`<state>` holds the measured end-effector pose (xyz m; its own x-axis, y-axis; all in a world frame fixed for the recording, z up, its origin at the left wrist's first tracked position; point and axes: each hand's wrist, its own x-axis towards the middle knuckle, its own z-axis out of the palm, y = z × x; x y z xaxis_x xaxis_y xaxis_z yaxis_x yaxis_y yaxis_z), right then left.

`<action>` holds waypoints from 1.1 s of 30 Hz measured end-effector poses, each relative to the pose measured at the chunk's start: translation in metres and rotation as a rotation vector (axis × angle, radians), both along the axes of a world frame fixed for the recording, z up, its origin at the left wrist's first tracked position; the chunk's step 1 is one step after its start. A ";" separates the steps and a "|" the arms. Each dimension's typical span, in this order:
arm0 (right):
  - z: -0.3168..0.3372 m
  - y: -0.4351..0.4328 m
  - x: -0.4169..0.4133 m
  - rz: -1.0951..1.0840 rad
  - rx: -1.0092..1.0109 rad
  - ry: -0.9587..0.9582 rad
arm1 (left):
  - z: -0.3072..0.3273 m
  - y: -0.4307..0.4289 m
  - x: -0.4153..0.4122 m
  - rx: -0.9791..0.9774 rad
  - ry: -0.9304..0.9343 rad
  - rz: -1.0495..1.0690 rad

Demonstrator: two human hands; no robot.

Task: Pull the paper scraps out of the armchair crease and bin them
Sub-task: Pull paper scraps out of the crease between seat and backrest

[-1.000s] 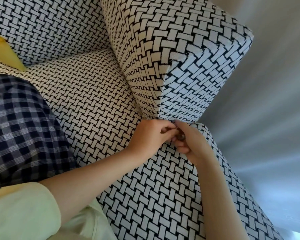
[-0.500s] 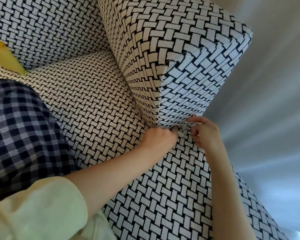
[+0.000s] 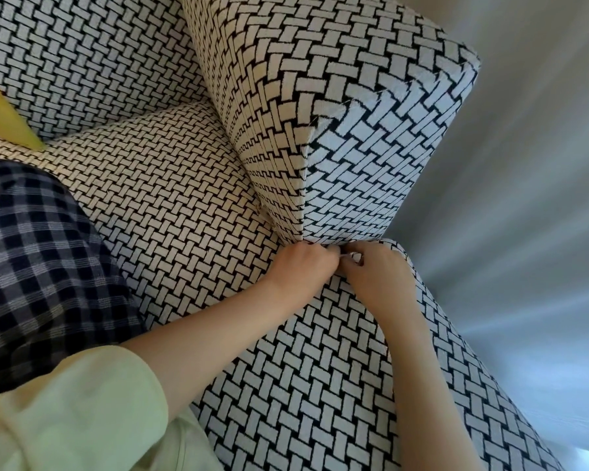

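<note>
We find no writing, label, brand, number or sign that can be read anywhere in this view. The armchair [image 3: 371, 137] carries only its woven black-and-white pattern, with no letters or tags on the cloth.

The crease [image 3: 361, 240] beneath the armrest [image 3: 354, 130] is blocked by 2 hands, left hand [image 3: 303, 266] and right hand [image 3: 378, 275], set close together. Open seat cushion [image 3: 170, 205] is left beside the checked leg [image 3: 38, 266].
</note>
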<state>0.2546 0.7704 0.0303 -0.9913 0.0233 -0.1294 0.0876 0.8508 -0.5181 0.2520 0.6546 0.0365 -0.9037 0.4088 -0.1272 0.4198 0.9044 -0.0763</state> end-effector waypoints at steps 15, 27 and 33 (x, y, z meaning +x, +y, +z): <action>0.009 0.009 0.003 0.330 -0.059 -0.059 | -0.003 -0.037 0.016 0.467 0.223 -0.063; 0.024 0.001 -0.002 -0.208 -1.145 -0.470 | 0.025 -0.010 0.019 1.030 -0.018 0.298; 0.019 -0.004 -0.003 -0.363 -1.566 -0.484 | 0.034 -0.002 0.007 0.770 -0.052 0.171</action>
<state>0.2520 0.7664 0.0497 -0.8286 -0.2111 -0.5184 0.5439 -0.5226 -0.6566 0.2592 0.6528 0.0709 -0.9626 0.2550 0.0911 0.2559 0.7469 0.6137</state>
